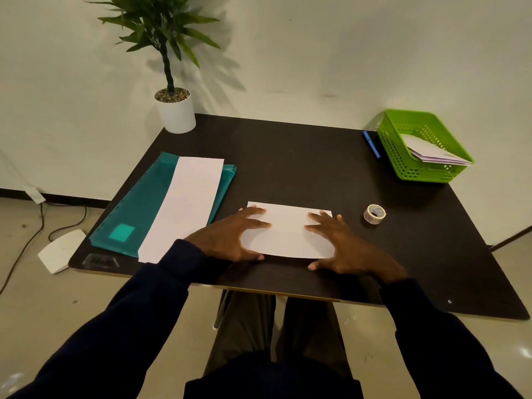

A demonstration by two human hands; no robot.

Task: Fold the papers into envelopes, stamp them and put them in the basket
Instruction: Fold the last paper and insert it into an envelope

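A folded white paper (289, 231) lies flat near the front middle of the black table (302, 156). My left hand (230, 237) presses on its left end with spread fingers, thumb at the near edge. My right hand (342, 249) presses on its right end the same way. A long white sheet (184, 205) rests on a teal plastic folder (144, 205) to the left. The green basket (403, 165) stands at the back right with several folded envelopes (431, 154) inside. A small roll of stickers (374, 214) sits right of the folded paper.
A blue pen (371, 144) lies just left of the basket. A potted plant (175, 110) stands at the table's back left corner. On the floor to the left are a white device (62, 250) and cables.
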